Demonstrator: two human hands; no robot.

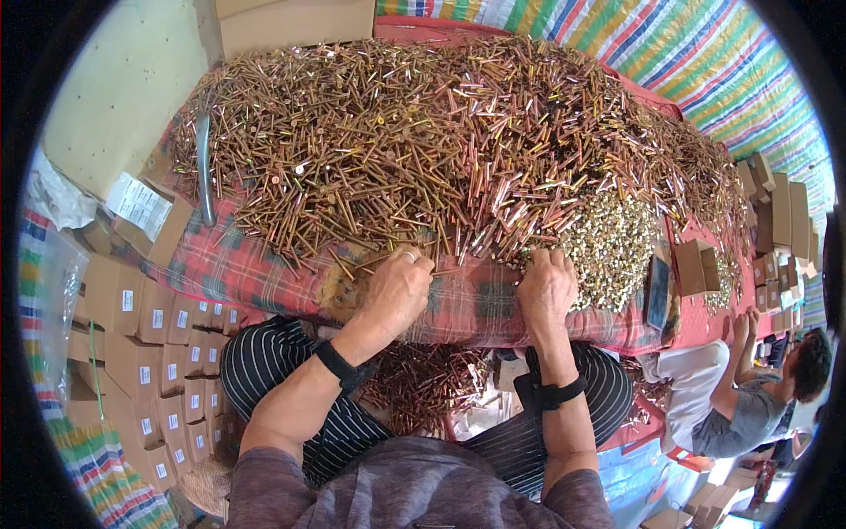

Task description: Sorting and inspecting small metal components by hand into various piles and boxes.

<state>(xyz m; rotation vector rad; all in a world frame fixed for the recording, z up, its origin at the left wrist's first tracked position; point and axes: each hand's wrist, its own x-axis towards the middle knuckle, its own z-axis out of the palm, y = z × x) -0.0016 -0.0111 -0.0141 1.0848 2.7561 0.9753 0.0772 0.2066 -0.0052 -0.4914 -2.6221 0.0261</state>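
Note:
A wide heap of long, thin, copper-coloured metal bolts [379, 150], some with round flat heads, covers the cloth in front of me. My left hand [401, 286], a ring on one finger, is closed at the near edge of this heap. A thin bolt lies beside its fingertips; whether the fingers grip it I cannot tell. To the right, my right hand [548, 286] has its fingers curled down at the left edge of a pile of small gold and silver metal pieces [612, 251]. The fingers hide whatever they hold.
Red plaid cloth [476, 304] pads the work surface. A curved metal bar [204, 167] lies at the heap's left. A dark block [656, 293] and an open carton [696, 267] stand right of the small pieces. Stacked cartons [145, 353] fill the left. Another person [740, 406] sits at right.

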